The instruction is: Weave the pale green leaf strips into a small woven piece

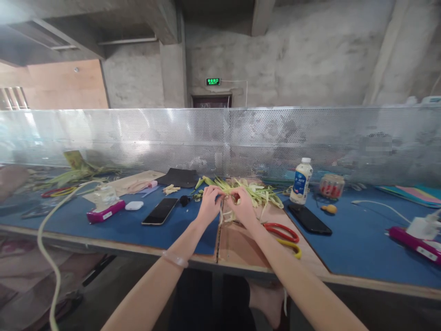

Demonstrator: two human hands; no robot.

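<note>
1. The bare left hand has its thumb and fingers pinched together, seemingly on one end of a thin pale strip; the fingertips hide most of it.
2. The bare right hand faces it in a matching pinch, apparently on the same strip. This piece sits in the narrow gap between the two hands, its short visible part running roughly crosswise from one to the other.
3. Just beyond the hands, spreading rightward, lies a loose heap of pale green and yellowish leafy strips. Many point away to the right, some slanting toward the near edge; the right hand is nearer to most of them.
4. Below the hands is a flat tan-brown board on the blue tabletop. Scissors with red and yellow handles lie beside the right forearm, which partly covers them.
5. Farther out, a dark smartphone lies to the left and a black smartphone to the right, near an upright white plastic bottle with a blue label; its lettering is too small to read.
6. On the far wall, a lit green sign reads "安全出口" above "EXIT".
</note>
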